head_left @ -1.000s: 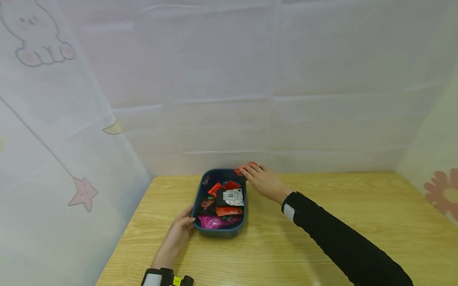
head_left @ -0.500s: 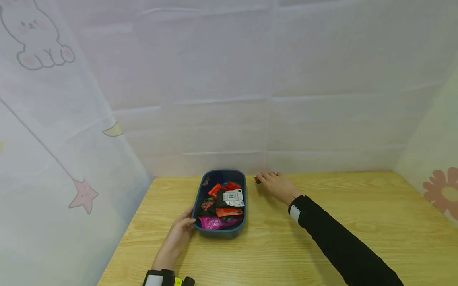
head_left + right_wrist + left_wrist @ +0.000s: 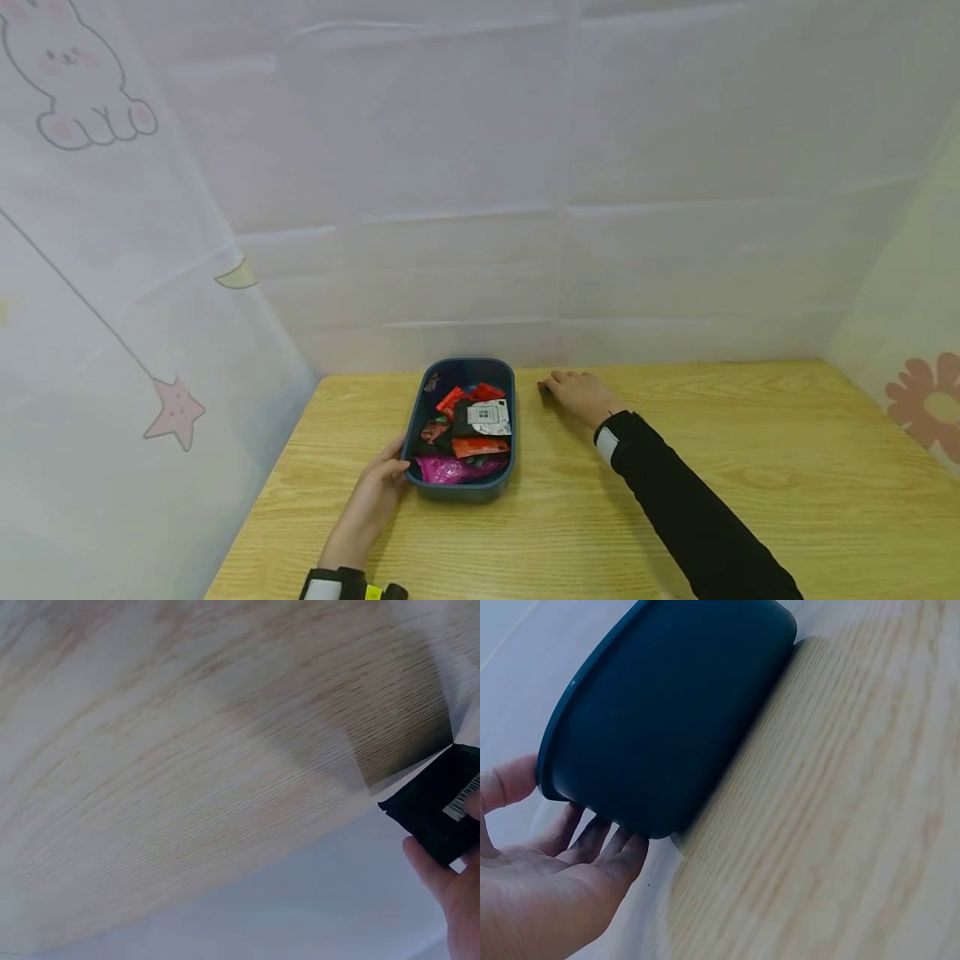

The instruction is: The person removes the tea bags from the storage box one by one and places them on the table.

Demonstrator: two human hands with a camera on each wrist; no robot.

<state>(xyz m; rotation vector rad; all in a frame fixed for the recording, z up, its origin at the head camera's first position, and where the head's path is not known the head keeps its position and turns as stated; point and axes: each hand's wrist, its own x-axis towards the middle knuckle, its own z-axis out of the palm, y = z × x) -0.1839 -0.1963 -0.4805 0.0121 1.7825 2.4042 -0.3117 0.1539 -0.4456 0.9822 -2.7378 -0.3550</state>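
Note:
A dark blue plastic bin [image 3: 462, 493] stands on the table, full of small packets in view. My left hand [image 3: 381, 483] grips its left front corner; in the left wrist view the thumb is at the rim and the fingers [image 3: 630, 859] are against the wall below. My right hand [image 3: 583, 400] is low over the table, right of the bin's back end. It holds a small flat sachet [image 3: 424, 799], whose black side with a white barcode label faces the right wrist camera. Only a bit of the sachet shows past the fingertips in the head view.
Inside the bin lie a black-and-white packet [image 3: 487, 415], an orange-red packet [image 3: 480, 447], a shiny pink packet [image 3: 450, 469] and smaller red packets [image 3: 452, 401]. A pale printed sheet [image 3: 465, 250] hangs behind the wooden table [image 3: 675, 483].
My right hand has moved from the bin's back right corner to the right and down toward the table, carrying the sachet, whose red side showed earlier. The left hand and bin have stayed put.

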